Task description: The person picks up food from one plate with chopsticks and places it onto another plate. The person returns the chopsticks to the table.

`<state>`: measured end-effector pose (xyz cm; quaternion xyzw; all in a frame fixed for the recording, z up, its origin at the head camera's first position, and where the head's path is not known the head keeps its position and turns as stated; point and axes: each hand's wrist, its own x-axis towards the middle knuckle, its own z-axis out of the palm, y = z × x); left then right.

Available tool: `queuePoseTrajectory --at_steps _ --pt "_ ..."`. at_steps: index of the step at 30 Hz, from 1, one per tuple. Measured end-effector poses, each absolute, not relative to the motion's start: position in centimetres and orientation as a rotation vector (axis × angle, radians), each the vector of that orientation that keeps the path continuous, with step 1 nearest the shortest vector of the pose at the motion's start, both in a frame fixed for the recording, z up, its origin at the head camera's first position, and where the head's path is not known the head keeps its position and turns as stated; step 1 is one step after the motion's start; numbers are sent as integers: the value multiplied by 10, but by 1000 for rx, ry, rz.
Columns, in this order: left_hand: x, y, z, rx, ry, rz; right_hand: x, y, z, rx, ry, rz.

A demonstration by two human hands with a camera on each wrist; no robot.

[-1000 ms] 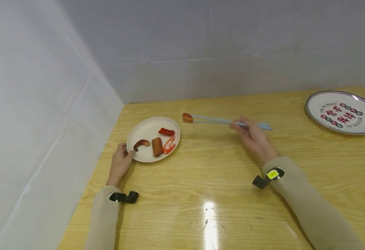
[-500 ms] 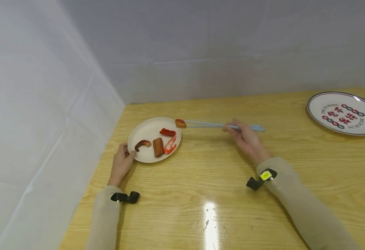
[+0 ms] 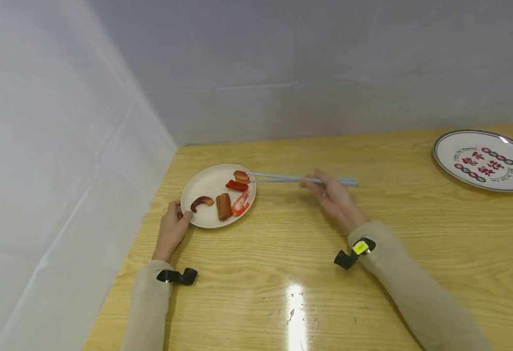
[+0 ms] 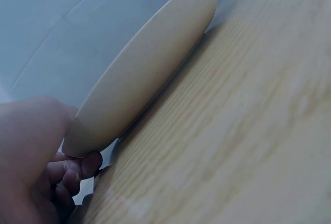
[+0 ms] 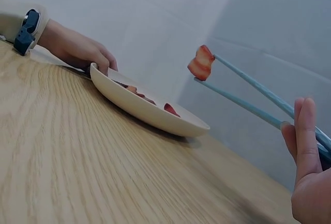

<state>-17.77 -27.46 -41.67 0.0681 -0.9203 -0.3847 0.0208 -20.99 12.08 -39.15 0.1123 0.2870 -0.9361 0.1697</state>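
Observation:
My right hand (image 3: 333,197) grips a pair of pale blue chopsticks (image 3: 278,179). Their tips pinch a reddish-brown striped piece of meat (image 5: 201,62), held above the right back part of a cream plate (image 3: 201,183); the right wrist view shows it clear of the rim. With thumb and fingers, my left hand (image 3: 171,231) pinches the plate's left front rim. On the plate lie a dark curled tentacle-like piece (image 3: 201,202), a brown ribbed block of meat (image 3: 223,207), a red piece (image 3: 236,185) and a red-and-white shrimp-like piece (image 3: 240,204).
A larger white plate (image 3: 486,161) with red lettering and a dark rim stands at the far right of the wooden table (image 3: 283,243). Pale walls (image 3: 256,112) rise behind the table and along its left side.
My right hand has moved left with the chopsticks, bringing the piece of meat from beside the cream plate to above it. The left hand stays at the rim.

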Motion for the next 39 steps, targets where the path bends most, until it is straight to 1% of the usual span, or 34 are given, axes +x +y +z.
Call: queuePoseTrajectory --at_steps 19,39 --pt "-179 -276 -417 213 -2863 -1181 -213 102 -394 313 849 -2654" --pt "-177 -274 -415 219 -2847 -1196 -214 88 -407 336 940 -2630"
